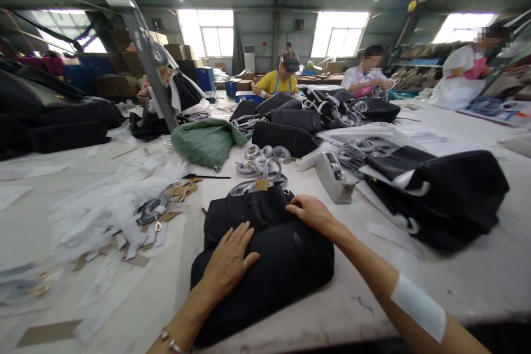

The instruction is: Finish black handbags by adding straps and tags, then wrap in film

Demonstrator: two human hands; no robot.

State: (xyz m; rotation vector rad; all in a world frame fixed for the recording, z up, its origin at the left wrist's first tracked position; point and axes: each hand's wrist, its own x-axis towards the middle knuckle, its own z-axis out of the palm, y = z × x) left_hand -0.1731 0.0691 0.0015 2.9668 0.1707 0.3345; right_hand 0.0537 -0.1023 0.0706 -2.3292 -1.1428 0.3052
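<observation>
A black bag point(274, 265) lies on the white table in front of me, its upper part showing a folded section with a small gold ring. My left hand point(230, 257) rests flat on the bag's left side, fingers stretched and thumb apart. At the upper right edge, my right hand point(309, 213) has its fingers bent and closed on the bag beside the ring. A brown tag point(261, 185) and grey wrapped straps point(238, 188) sit just behind the bag.
A grey tape dispenser point(335, 180) stands behind my right hand. To the right are more black bags point(452, 199). A green sack point(207, 141), plastic wrapping point(103, 204) and loose straps point(153, 210) lie left. Several people work farther back; a slanted metal post point(145, 50) rises at left.
</observation>
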